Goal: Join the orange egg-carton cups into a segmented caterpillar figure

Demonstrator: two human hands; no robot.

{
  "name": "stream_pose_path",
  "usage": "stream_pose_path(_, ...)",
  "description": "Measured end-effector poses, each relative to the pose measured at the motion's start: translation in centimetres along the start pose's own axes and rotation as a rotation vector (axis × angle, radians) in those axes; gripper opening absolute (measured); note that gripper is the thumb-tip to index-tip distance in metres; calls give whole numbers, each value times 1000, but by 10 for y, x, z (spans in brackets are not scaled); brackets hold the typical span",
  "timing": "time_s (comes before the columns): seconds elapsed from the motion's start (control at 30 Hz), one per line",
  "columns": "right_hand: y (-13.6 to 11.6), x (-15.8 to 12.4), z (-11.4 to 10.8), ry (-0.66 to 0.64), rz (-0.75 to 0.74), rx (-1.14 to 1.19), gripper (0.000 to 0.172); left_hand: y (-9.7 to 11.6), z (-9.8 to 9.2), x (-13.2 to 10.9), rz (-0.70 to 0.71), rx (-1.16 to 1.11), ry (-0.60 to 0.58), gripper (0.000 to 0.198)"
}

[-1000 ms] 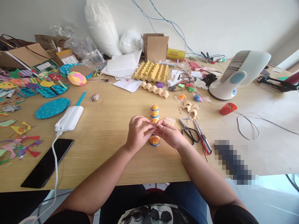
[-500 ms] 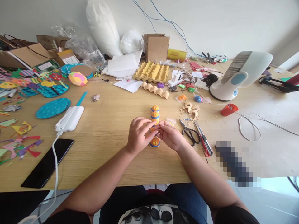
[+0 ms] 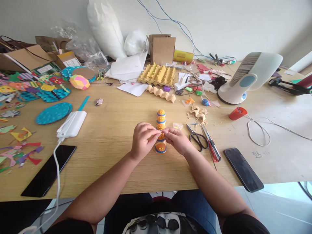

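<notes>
A row of several egg-carton cups (image 3: 161, 148), orange on top with blue bands and small yellow dots, runs away from me on the wooden table. Above the row, my left hand (image 3: 144, 140) pinches with thumb and forefinger. My right hand (image 3: 177, 139) pinches close by, its fingertips almost meeting the left ones. Whatever lies between the fingertips is too small to make out. Just behind my right hand is a small clear bag (image 3: 177, 125) with yellow bits inside.
Right of my hands lie black-handled scissors (image 3: 200, 139), a red box cutter (image 3: 213, 148) and a phone (image 3: 243, 169). A fan (image 3: 246, 78) and a red cup (image 3: 237, 113) stand farther right. Leftward are a white power bank (image 3: 73, 123), another phone (image 3: 50, 170) and paper scraps (image 3: 24, 152).
My fingertips have come level over the row, and my right hand's fingers have closed in more. The nearer cups show more between my hands. The whole view has shifted slightly.
</notes>
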State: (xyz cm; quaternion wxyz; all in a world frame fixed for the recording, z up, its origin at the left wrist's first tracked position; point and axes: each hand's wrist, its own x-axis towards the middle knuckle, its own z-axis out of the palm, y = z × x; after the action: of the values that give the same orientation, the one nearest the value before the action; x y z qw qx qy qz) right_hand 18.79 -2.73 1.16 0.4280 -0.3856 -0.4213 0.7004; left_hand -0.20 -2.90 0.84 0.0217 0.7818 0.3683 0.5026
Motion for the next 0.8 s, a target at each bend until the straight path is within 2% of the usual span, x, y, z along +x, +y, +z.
stream_pose_path(0.17,-1,-1,1,-21,-17,-19,42,0,0,-1,-18,-9,22,10)
stream_pose_path(0.8,-5,-3,3,-11,-20,-42,40,4,-1,1,-3,-16,-36,12)
